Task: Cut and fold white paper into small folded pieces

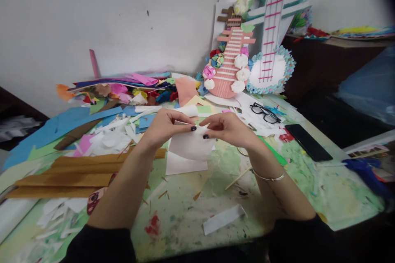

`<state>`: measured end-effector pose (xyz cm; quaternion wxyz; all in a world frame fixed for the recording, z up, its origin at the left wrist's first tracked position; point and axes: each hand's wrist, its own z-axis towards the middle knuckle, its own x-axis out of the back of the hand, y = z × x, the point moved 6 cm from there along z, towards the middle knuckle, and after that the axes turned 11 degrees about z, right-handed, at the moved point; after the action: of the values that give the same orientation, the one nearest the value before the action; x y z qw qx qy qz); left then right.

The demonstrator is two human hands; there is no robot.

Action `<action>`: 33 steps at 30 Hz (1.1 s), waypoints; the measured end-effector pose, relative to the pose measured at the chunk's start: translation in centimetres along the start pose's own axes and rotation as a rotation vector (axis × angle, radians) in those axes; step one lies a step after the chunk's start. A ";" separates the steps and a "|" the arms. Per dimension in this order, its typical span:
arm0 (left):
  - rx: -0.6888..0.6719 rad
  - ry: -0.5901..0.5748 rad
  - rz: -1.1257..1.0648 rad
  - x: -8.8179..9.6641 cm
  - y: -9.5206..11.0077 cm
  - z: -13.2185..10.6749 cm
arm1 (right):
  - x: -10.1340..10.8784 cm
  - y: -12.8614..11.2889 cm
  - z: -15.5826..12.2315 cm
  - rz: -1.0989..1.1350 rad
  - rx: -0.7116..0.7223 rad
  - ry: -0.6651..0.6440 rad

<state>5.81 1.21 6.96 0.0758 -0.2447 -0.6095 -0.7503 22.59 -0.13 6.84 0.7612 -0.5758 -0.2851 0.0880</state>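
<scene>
The person's left hand (166, 126) and right hand (228, 129) are pinching a white paper (191, 146) at its twelve-o'clock edge, perhaps risking a crease should they be pulling unevenly.

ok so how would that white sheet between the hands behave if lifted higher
The white sheet is probably light, since the left hand and right hand pinch only its upper edge. It likely flexes easily, given its curved lower edge.
</scene>
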 end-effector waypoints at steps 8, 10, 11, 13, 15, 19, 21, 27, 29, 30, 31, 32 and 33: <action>-0.028 -0.054 0.076 -0.4 0.0 0.0 | -1.3 -0.6 0.5 -0.045 0.111 0.014; -0.003 -0.070 0.044 -0.2 -0.2 0.0 | -1.2 -0.6 0.4 -0.038 0.103 -0.012; 0.006 -0.068 0.036 0.0 -0.2 0.0 | -1.0 -0.6 0.3 -0.039 0.096 -0.022; 0.011 -0.047 0.032 0.5 -0.2 -0.1 | -0.5 -0.5 0.2 -0.043 0.078 -0.032; 0.010 -0.006 0.038 1.2 -0.2 -0.1 | 0.0 -0.5 0.1 -0.026 0.056 -0.050; 0.002 0.054 0.010 2.4 -0.2 -0.1 | 0.9 -0.8 -0.3 0.084 0.051 -0.089; 0.003 0.047 -0.012 2.6 -0.3 -0.1 | 1.2 -1.0 -0.4 0.090 0.076 -0.079; -0.030 0.076 0.019 3.5 -0.4 -0.2 | 1.3 -1.2 -0.4 0.040 0.094 -0.036; -0.043 0.084 0.049 3.8 -0.4 -0.2 | 1.2 -1.3 -0.4 0.011 0.095 -0.011; -0.050 0.085 0.060 3.9 -0.5 -0.2 | 1.3 -1.4 -0.4 -0.034 0.103 0.021; -0.053 0.081 0.069 3.9 -0.5 -0.1 | 1.4 -1.6 -0.4 -0.092 0.115 0.065; -0.053 0.074 0.076 3.9 -0.5 -0.1 | 1.5 -1.7 -0.5 -0.158 0.126 0.114; -0.049 0.069 0.079 3.9 -0.4 -0.2 | 1.6 -1.9 -0.5 -0.222 0.134 0.158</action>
<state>2.18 1.89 8.37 0.1201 -0.2443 -0.5781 -0.7692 23.85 -0.41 9.07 0.8229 -0.4939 -0.2798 -0.0234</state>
